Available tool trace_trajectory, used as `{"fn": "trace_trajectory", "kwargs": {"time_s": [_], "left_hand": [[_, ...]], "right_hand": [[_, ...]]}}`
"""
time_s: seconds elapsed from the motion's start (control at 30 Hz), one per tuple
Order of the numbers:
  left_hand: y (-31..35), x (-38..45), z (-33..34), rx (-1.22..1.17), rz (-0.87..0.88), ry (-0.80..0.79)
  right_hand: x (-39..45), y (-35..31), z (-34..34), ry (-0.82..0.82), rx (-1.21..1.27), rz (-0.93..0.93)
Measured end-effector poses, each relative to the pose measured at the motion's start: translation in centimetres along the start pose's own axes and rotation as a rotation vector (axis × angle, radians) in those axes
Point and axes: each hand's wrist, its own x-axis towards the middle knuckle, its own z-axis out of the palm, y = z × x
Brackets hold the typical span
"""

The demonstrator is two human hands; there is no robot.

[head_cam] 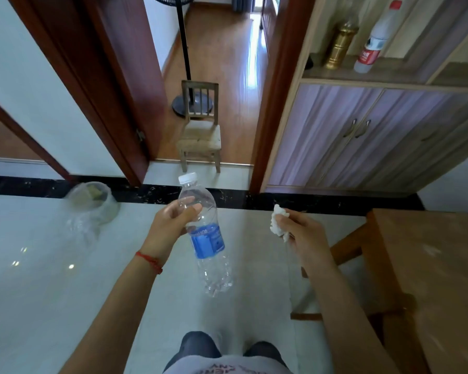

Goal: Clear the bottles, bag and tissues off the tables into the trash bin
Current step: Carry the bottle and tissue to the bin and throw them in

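Note:
My left hand grips the upper part of an empty clear plastic bottle with a blue label and a white cap, held upright and slightly tilted over the floor. My right hand is closed on a crumpled white tissue. A trash bin lined with a clear plastic bag stands on the floor at the left, by the wall, well apart from both hands.
A wooden table fills the right side. A small wooden chair stands in the doorway ahead, with a fan stand behind it. On the cabinet shelf at the upper right are a gold bottle and a red-labelled bottle.

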Motion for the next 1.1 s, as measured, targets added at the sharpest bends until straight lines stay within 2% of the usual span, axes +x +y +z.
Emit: {"fn": "trace_trajectory", "kwargs": {"time_s": [0.4, 0.63, 0.9, 1.1], "left_hand": [[1.8, 9.9, 1.8, 0.009, -0.024, -0.065], [5.0, 19.7, 7.8, 0.039, -0.047, -0.081], [9.4, 30.8, 15.8, 0.044, -0.045, -0.176], [11.9, 36.9, 20.9, 0.114, -0.031, -0.280]], "right_hand": [[8.6, -1.7, 0.6, 0.053, 0.073, 0.030], [18.6, -5.7, -1.7, 0.065, 0.123, 0.024], [29.7, -11.1, -5.4, 0.117, 0.173, -0.004], [35.5, -13.0, -7.3, 0.214, 0.220, 0.056]]}}
